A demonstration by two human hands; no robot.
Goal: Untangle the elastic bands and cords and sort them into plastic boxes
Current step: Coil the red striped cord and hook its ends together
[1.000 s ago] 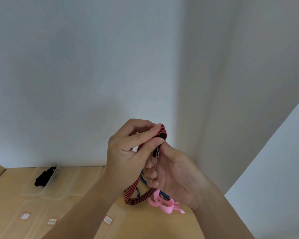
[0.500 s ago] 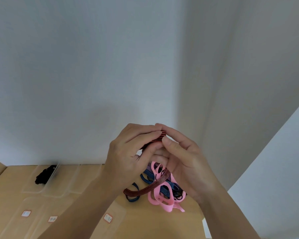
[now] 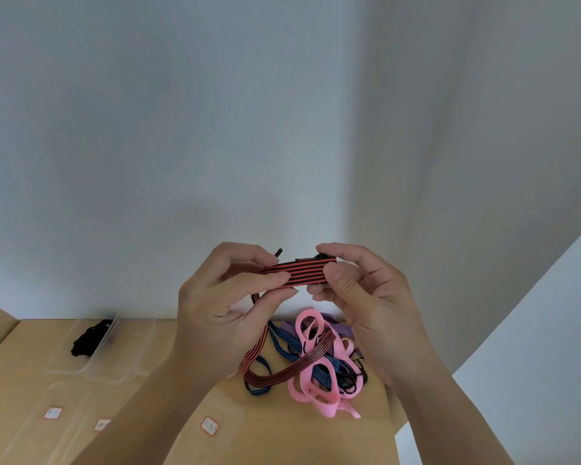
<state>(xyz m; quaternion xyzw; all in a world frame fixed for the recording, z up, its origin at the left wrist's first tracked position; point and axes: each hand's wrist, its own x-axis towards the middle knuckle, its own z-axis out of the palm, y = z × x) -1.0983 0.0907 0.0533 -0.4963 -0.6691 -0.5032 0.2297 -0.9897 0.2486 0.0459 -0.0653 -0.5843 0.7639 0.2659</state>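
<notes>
A: Hands first: what have they got?

B: Both pinch the red band [image 3: 296, 276], raised above the table [image 3: 24, 370]. The left hand [image 3: 222, 313] nips one end between thumb and fingers; the right hand [image 3: 366, 297] nips the other, thumb in front. Each grip is closed tight on it, with the short stretch between them flat and nearly level.

A: And the rest of that band?

B: It drops from the left hand in a loop to the table and lies across the pile below the right hand: pink bands [image 3: 319, 374], a blue band [image 3: 284, 347] and a purple band [image 3: 339, 328], all tangled.

A: Boxes?

B: Clear boxes [image 3: 121, 357] stand left, by the wall, well apart from the pile. One holds a black bundle [image 3: 88, 340]. Nearer lie flat clear pieces with labels [image 3: 52, 412]; lids or boxes, I cannot tell.
</notes>
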